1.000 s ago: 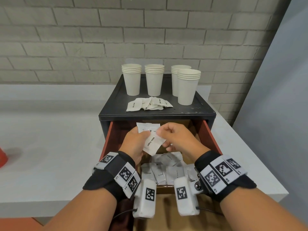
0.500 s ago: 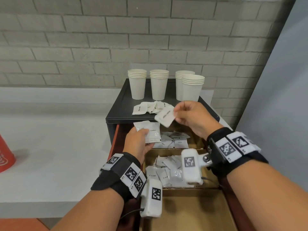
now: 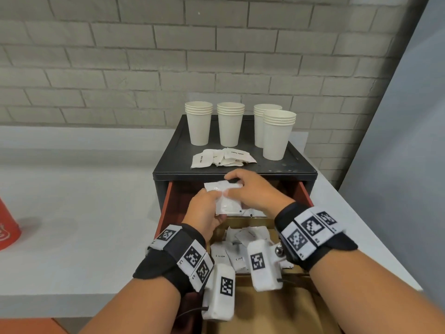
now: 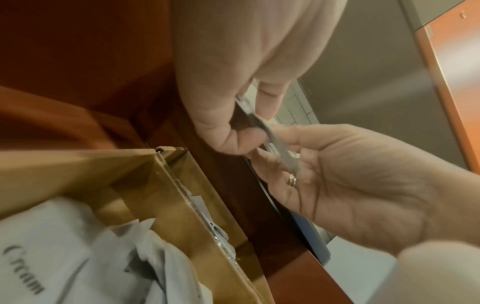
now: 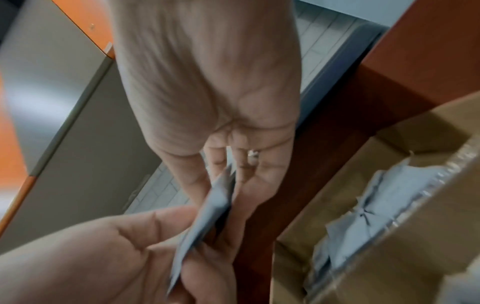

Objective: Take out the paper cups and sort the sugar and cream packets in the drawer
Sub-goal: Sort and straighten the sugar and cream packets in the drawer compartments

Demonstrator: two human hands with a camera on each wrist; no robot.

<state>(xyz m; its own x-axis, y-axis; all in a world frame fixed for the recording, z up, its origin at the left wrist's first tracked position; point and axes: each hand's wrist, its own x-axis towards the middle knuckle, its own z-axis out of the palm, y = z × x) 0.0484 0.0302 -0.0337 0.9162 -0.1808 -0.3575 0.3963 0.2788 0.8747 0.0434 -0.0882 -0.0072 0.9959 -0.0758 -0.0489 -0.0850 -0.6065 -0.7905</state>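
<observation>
Back down from the cabinet top, right hand (image 3: pixel 252 192), empty of the sugar packet and now meeting left hand (image 3: pixel 204 210) over the open drawer (image 3: pixel 168 201). Both pinching the same small stack of white packets (image 3: pixel 226 201): left thumb and fingers on the near lower edge, right fingertips on the far upper edge. Packets held flat between the two hands, long axis running away from the body, seen edge-on and blurred from the wrist views. Right hand nearer the top sheet, so likely peeling one off next; label not readable, sugar or cream unclear. White, thin, crinkly, limp, easy to take two at once. Below, cream packets (image 3: pixel 231 254) piled in the near cardboard compartment. Up on the cabinet, sugar packets (image 3: pixel 224 157) in a loose heap before four stacks of paper cups (image 3: pixel 230 124), already out.
</observation>
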